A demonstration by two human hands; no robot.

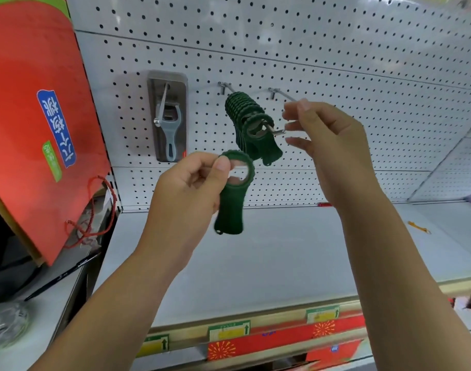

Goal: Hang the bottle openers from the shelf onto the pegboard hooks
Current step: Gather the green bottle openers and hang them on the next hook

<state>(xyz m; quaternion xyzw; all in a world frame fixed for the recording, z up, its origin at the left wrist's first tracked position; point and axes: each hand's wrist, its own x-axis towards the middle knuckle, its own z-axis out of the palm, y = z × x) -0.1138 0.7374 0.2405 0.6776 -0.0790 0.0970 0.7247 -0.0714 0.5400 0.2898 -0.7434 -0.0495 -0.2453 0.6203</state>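
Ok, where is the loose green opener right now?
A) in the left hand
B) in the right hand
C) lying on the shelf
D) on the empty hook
A: the left hand pinches the opener by its ring, apart from the hung stack; the right hand holds no opener.

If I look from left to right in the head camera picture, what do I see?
Red paper bag → packaged grey tool → left hand pinching a green bottle opener → bunch of green openers → right hand → small orange thing on the shelf.
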